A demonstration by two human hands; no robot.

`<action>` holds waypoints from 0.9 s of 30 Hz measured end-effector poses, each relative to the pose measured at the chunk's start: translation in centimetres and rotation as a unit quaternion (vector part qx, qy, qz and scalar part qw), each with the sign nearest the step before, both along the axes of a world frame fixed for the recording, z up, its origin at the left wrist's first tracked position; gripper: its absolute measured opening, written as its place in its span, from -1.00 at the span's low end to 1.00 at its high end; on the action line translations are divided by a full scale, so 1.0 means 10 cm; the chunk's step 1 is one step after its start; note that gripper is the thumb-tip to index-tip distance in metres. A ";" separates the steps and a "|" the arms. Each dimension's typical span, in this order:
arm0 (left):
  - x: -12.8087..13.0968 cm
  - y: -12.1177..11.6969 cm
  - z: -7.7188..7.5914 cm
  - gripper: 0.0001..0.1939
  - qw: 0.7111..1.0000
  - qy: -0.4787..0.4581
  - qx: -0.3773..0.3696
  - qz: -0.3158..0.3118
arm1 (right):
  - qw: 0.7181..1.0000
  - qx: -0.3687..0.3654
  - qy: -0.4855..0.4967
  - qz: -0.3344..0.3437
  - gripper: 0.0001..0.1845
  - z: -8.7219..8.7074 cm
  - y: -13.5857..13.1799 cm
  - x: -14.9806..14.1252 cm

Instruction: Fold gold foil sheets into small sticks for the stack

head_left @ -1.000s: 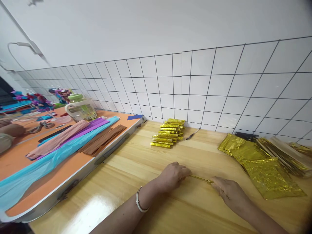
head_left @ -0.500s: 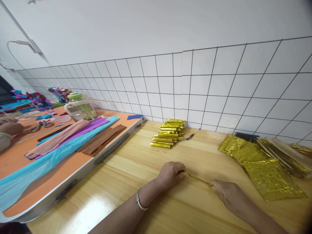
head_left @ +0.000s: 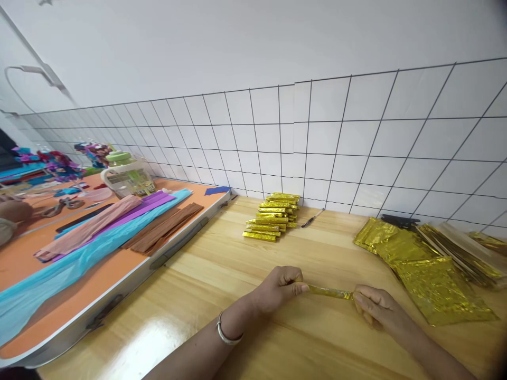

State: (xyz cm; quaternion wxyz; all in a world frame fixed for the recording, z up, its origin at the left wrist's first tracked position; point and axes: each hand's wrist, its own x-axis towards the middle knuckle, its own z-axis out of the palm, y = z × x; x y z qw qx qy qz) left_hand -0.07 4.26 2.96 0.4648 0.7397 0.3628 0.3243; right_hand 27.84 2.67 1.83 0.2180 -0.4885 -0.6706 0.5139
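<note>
A narrow folded gold foil strip (head_left: 328,291) stretches between my two hands, just above the wooden table (head_left: 206,269). My left hand (head_left: 279,287), with a silver bangle on its wrist, pinches the strip's left end. My right hand (head_left: 374,309) pinches the right end with closed fingers. Behind them a stack of folded gold foil strips (head_left: 272,216) lies near the tiled wall. Flat gold foil sheets (head_left: 428,269) are spread at the right.
A black pen (head_left: 312,217) lies by the wall. An orange table (head_left: 47,253) at left carries crepe paper strips (head_left: 119,227), scissors (head_left: 59,206) and a clear jug (head_left: 127,177). Another person's arm (head_left: 11,214) rests at the far left. Dark strips (head_left: 400,219) lie behind the foil.
The gold strip, pressed flat on the table a second ago, is now lifted slightly and held at both ends; my hands turned from flat pressing to pinching.
</note>
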 end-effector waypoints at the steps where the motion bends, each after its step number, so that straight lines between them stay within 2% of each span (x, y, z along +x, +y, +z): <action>1: 0.01 -0.01 0.00 -0.54 1.000 -0.020 -0.021 -0.001 | 1.000 -0.003 0.014 -0.006 -0.48 0.03 -0.01 -0.01; 6: 0.11 -0.12 0.01 -0.59 0.975 -0.175 -0.134 -0.016 | 0.997 0.000 0.080 -0.015 -0.50 0.18 -0.10 -0.04; 9: 0.17 -0.20 0.02 -0.62 0.952 -0.260 -0.160 -0.021 | 0.991 0.001 0.134 -0.012 -0.53 0.23 -0.19 -0.04; 11: 0.15 -0.21 0.03 -0.61 0.947 -0.272 -0.166 -0.032 | 0.985 0.001 0.174 -0.008 -0.53 0.23 -0.22 -0.03; 13: 0.10 -0.17 0.05 -0.60 0.962 -0.210 -0.164 -0.051 | 0.984 0.003 0.176 -0.004 -0.53 0.21 -0.21 -0.01; 14: 0.06 -0.13 0.07 -0.60 0.976 -0.148 -0.149 -0.063 | 0.988 0.006 0.154 0.001 -0.53 0.20 -0.19 0.00; 16: 0.01 -0.07 0.11 -0.62 0.995 0.013 -0.058 -0.078 | 0.996 0.019 0.082 0.014 -0.54 0.17 -0.14 0.02; 17: 0.00 -0.05 0.13 -0.64 0.993 0.089 0.018 -0.081 | 0.998 0.027 0.043 0.022 -0.54 0.16 -0.12 0.02; 19: 0.02 -0.05 0.17 -0.69 0.964 0.198 0.155 -0.083 | 0.998 0.046 -0.012 0.041 -0.55 0.14 -0.09 -0.01; 20: 0.05 -0.07 0.19 -0.72 0.948 0.232 0.199 -0.087 | 0.997 0.055 -0.030 0.052 -0.56 0.13 -0.09 -0.04; 23: 0.20 -0.17 0.19 -0.73 0.922 0.276 0.251 -0.103 | 0.990 0.082 -0.079 0.082 -0.61 0.12 -0.13 -0.17; 27: 0.38 -0.30 0.14 -0.80 0.911 0.291 0.259 -0.133 | 0.979 0.118 -0.124 0.114 -0.64 0.12 -0.21 -0.29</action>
